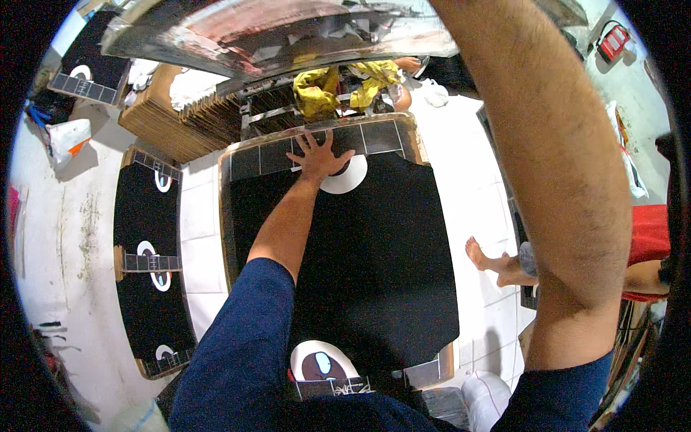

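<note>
My left hand [317, 157] lies with its fingers spread at the far edge of a black cloth panel [374, 252]. Its fingertips reach the dark gridded strip of the board [392, 137] underneath. Beside the thumb is a white half-round print [349, 176] on the cloth. At the panel's near end shows a white, brown and blue eye-shaped print [322, 362]. My right arm [554, 151] stretches up past the top edge, so its hand is out of view. Beyond the board hangs a tilted, paint-stained screen frame [309, 36]; whether my right hand touches it cannot be seen.
Another long board with black cloth and eye prints [147, 216] stands on the left. Behind it is a stack of brown boards [173, 115]. Yellow cloths [317, 90] hang beyond the board. At the right are another person's bare feet [497, 265] and a red container [612, 42].
</note>
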The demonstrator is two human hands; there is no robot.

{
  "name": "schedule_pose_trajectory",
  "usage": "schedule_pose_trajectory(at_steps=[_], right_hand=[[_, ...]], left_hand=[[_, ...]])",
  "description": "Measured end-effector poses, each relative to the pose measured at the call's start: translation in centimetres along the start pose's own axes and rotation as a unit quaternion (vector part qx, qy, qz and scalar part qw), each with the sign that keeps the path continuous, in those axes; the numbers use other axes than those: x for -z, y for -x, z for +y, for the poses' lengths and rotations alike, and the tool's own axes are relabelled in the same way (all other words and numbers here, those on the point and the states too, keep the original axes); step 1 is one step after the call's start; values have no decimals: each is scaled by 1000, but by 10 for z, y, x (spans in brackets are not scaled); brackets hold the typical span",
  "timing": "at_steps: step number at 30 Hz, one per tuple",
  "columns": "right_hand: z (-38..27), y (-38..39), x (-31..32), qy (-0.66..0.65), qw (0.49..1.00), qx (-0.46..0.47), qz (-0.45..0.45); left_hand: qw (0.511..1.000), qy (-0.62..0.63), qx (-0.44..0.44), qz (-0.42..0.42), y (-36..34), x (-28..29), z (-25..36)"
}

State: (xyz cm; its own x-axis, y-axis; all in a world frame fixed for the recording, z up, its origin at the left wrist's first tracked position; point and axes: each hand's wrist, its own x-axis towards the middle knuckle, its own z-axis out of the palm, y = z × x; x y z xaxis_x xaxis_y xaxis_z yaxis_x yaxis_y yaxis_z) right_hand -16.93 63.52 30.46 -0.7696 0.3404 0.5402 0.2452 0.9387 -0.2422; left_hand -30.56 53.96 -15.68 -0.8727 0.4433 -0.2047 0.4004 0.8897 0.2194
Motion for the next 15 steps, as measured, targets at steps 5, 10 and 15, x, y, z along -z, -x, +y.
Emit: schedule_pose_trajectory(at_steps=[5,10,15], right_hand=[[-6,4,1,-4,1000,7,-8],[-10,6,-1,2,1000,10,-11],[-15,9,-4,6,1000,5,-12]], left_hand=[[999,-19,-14,38,0,-17,-5],[1000,9,-6,-2,-2,-12,-3],[1000,-6,-2,4,2,-18,-3]])
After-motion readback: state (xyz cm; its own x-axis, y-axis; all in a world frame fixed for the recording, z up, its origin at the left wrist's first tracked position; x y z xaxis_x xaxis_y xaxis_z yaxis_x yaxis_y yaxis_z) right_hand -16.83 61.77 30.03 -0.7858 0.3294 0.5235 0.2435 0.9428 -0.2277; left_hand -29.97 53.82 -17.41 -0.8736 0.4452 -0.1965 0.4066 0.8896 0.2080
